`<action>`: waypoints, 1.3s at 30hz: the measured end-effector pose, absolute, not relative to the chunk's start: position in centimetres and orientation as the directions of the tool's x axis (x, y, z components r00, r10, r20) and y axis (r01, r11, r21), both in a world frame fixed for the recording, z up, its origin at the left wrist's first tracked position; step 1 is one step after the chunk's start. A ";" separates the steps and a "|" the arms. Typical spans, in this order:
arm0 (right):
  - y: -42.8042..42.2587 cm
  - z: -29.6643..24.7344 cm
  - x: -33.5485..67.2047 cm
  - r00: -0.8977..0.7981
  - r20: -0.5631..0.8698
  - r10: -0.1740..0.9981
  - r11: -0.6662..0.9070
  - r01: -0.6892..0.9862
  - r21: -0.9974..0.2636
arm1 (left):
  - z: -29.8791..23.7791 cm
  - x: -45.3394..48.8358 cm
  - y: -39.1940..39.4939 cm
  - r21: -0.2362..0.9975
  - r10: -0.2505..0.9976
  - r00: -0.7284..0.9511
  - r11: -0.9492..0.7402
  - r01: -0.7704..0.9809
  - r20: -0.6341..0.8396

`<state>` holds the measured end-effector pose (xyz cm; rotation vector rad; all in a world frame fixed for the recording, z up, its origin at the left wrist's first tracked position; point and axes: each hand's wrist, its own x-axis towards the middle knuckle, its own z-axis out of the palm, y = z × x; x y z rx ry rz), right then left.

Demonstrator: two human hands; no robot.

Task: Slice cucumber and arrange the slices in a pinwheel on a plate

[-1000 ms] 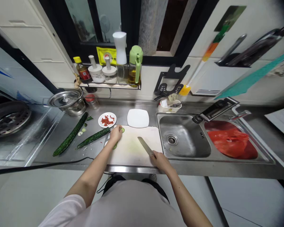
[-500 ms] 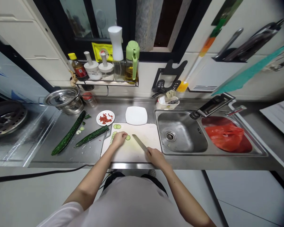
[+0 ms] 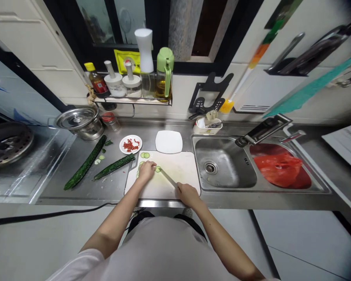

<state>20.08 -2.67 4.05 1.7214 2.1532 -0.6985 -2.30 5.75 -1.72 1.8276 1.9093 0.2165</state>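
While the right hand (image 3: 187,194) is wrapped tight round the handle of the knife (image 3: 169,178), the blade sits low over the white cutting board (image 3: 183,166), so that's a solid closed grip. It's a slim knife with a grey metal blade, and the handle is totally buried in the fist.

Its long axis runs diagonally. The handle is toward the near right part of the board, and the tip points away and to the left, ending just beside the left hand (image 3: 146,170). So those fingers are what's directly ahead of the tip.

That hand sits knuckles-up on the left half of the board, fingers curled down over some cucumber slices (image 3: 158,169). Honestly can't tell if it's pinching a piece or just pressing down. The slices are thin pale-green rounds with darker rims. One is right by the knife tip, a few peek out on the hand's left side, and a pair of loose rounds (image 3: 144,155) lies at the board's far edge.

Other stuff around:
- Two whole cucumbers (image 3: 84,162) lie on the steel counter (image 3: 114,187) left of the board.
- A small plate of chopped red chilli (image 3: 130,144) and a white square dish (image 3: 169,141) sit just behind it.
- The sink (image 3: 224,166) is just beside the board's right edge, with a red plastic bag (image 3: 277,169) in the basin further right.
- A lidded steel pot (image 3: 78,121) is off at the far left.
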 end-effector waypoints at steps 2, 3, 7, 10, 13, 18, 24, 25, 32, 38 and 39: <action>-2.7 4.1 20.1 -0.243 -0.512 0.824 0.167 0.968 -0.190 | -1.7 -2.3 5.7 0.441 0.974 0.010 0.092 0.893 -0.224; -2.7 4.1 20.1 -0.244 -0.513 0.823 0.168 0.967 -0.191 | -1.7 -2.3 5.6 0.442 0.975 0.010 0.091 0.892 -0.222; -2.6 4.0 20.1 -0.245 -0.515 0.821 0.171 0.967 -0.188 | -1.6 -2.2 5.5 0.434 0.973 0.007 0.096 0.896 -0.229; -2.6 4.0 20.1 -0.244 -0.516 0.821 0.172 0.968 -0.185 | -1.5 -2.2 5.5 0.437 0.973 0.009 0.096 0.895 -0.233; -2.6 4.1 20.0 -0.242 -0.526 0.815 0.170 0.968 -0.182 | -1.6 -2.2 5.4 0.440 0.973 0.008 0.097 0.893 -0.232; -2.5 4.4 20.0 -0.244 -0.534 0.810 0.173 0.968 -0.180 | -1.5 -2.1 5.4 0.441 0.971 0.003 0.106 0.891 -0.240; -2.6 4.8 19.9 -0.235 -0.553 0.799 0.166 0.971 -0.172 | -1.5 -1.9 5.2 0.442 0.968 -0.007 0.122 0.889 -0.252; -2.6 4.9 19.9 -0.233 -0.557 0.797 0.165 0.972 -0.170 | -1.5 -1.9 5.2 0.442 0.967 -0.009 0.123 0.888 -0.253; -2.4 5.3 19.4 -0.240 -0.601 0.762 0.172 0.970 -0.169 | -1.6 -1.8 5.1 0.445 0.970 -0.010 0.119 0.887 -0.241; -2.0 4.9 19.1 -0.252 -0.591 0.766 0.190 0.968 -0.166 | -1.6 -1.7 5.0 0.436 0.971 -0.019 0.125 0.891 -0.240; -2.0 4.9 19.0 -0.252 -0.592 0.766 0.191 0.968 -0.165 | -1.6 -1.7 5.0 0.435 0.971 -0.019 0.124 0.892 -0.239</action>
